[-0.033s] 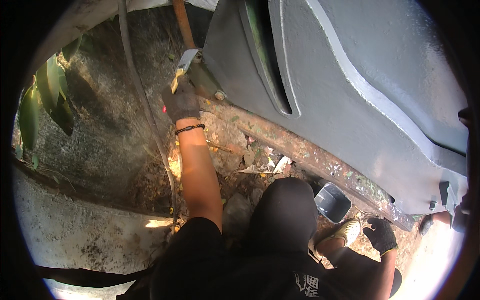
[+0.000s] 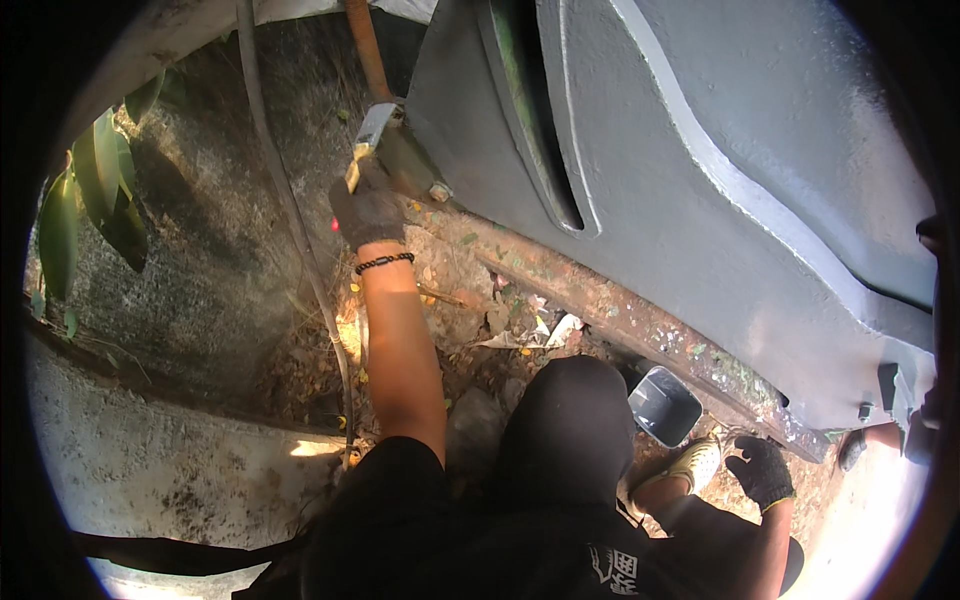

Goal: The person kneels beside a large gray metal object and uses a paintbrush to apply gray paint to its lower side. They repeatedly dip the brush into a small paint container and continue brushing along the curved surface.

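Observation:
My left hand (image 2: pixel 372 212), in a dark work glove, is stretched forward and closed on a paintbrush (image 2: pixel 372 130). The brush has a yellowish handle and a pale grey head. Its head meets the lower corner of a large grey painted panel (image 2: pixel 660 200), beside a rusty upright rod (image 2: pixel 368 50). Low on the right, my right hand (image 2: pixel 765 472) wears a dark glove with a light cuff. Its fingers are apart and bent, with nothing visible in them. A dark square tub (image 2: pixel 667 406) with grey inside stands on the ground between my knee and that hand.
A rusty, paint-flecked beam (image 2: pixel 640 318) runs diagonally along the panel's base, with a bolt (image 2: pixel 439 191) near its far end. A thin trunk or cable (image 2: pixel 285 190) rises left of my arm. Green leaves (image 2: pixel 100 190) hang before a rough wall (image 2: pixel 200 270). Dry leaves litter the ground.
My left hand and the paintbrush have shifted slightly back toward me and a little to the right. My right hand and the tub look unchanged.

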Available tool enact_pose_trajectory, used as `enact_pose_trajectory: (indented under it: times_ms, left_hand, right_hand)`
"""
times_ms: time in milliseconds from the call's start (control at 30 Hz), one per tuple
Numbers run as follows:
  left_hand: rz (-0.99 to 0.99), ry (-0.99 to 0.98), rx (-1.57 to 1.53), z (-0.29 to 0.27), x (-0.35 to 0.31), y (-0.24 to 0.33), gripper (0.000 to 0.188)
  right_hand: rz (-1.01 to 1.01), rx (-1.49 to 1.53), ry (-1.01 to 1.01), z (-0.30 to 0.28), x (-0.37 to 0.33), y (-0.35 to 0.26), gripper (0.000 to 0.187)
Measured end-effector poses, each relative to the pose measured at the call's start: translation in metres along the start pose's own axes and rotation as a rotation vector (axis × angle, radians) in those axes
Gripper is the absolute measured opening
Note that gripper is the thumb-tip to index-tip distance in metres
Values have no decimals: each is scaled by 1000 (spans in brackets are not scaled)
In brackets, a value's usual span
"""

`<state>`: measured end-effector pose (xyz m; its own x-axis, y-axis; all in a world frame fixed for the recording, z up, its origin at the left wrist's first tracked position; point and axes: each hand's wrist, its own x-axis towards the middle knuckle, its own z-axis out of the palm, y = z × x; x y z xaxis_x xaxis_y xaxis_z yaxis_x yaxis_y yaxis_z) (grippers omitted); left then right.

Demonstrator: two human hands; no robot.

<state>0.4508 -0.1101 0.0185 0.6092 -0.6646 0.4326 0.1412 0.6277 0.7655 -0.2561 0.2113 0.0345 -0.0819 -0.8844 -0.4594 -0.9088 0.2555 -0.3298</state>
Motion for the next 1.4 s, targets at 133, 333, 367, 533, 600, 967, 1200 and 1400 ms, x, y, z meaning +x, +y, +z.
enact_pose_trajectory:
  times_ms: [133, 333, 367, 533, 600, 967, 1200, 1400]
  left_hand:
    - [-6, 151, 875, 57, -73, -29, 37]
    - [-331, 415, 23, 7, -97, -81, 54]
    - [-313, 254, 432, 19, -115, -76, 55]
    - [-198, 171, 716, 27, -90, -31, 43]
    - [-191, 85, 843, 35, -63, -25, 41]
    - [395, 46, 923, 23, 0, -35, 44]
    - [14, 180, 777, 22, -82, -62, 45]
    - [-300, 187, 472, 5, -107, -61, 42]
  right_hand:
    - [7, -29, 45, -1, -3, 19, 49]
    - [-8, 10, 7, 4, 9, 1, 50]
    - [39, 27, 20, -3, 2, -2, 50]
    - [-43, 36, 26, 5, 9, 9, 49]
    - [-94, -9, 59, 11, 13, 22, 49]
    - [-36, 44, 70, 3, 6, 12, 47]
    - [0, 64, 22, 3, 5, -3, 49]
    - [-77, 3, 64, 9, 10, 13, 46]
